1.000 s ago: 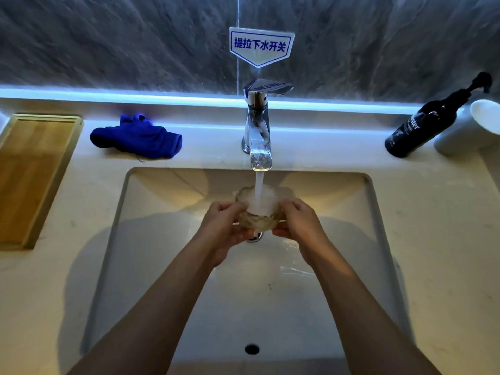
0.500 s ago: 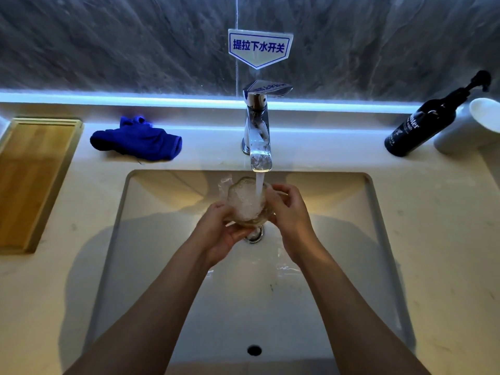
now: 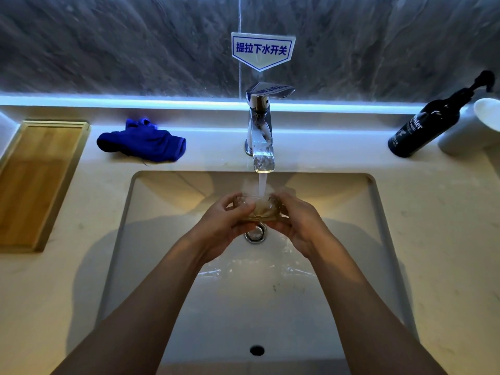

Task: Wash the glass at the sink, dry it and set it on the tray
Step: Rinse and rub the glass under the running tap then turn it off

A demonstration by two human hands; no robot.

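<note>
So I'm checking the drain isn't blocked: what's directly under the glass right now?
Under the glass, held by the left hand and right hand, the metal drain shows in the sink. Its far edge is covered by the glass and hands.

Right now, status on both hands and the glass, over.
Left hand and right hand both gripping the clear drinking glass under the chrome faucet's stream. Blue cloth and wooden tray untouched. Nothing in the way.
</note>
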